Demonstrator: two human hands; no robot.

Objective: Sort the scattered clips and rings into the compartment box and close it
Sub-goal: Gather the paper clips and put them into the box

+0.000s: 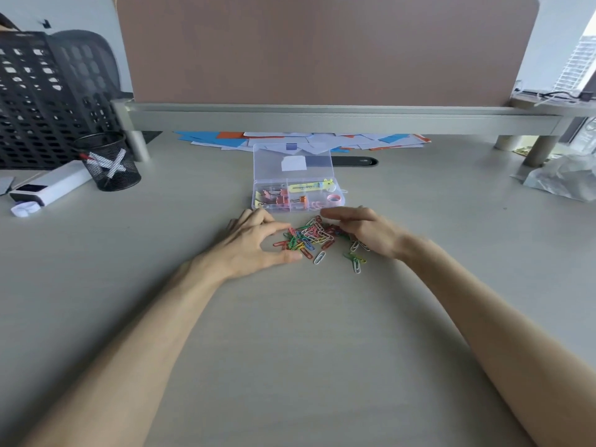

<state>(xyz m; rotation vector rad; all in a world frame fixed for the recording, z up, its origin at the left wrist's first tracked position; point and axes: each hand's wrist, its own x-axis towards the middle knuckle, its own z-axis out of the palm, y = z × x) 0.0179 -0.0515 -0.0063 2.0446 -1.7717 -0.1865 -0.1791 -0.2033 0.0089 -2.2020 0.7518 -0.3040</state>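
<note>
A pile of coloured paper clips (311,236) lies on the desk just in front of the clear compartment box (298,195). The box's lid (293,162) stands open at the back. Inside are pink binder clips in the left compartment, a yellow item in the top right one, and pink rings at the right. My left hand (254,245) rests on the desk at the left of the pile, fingers spread and curved toward it. At the pile's right, my right hand (362,232) cups it with fingers apart. A few clips (355,259) lie loose below the right hand.
A black mesh pen cup (108,162) and a white device (48,188) stand at the left, in front of a black mesh organiser (48,91). Coloured papers (300,140) lie behind the box under the shelf. Crumpled plastic (561,179) sits at the right.
</note>
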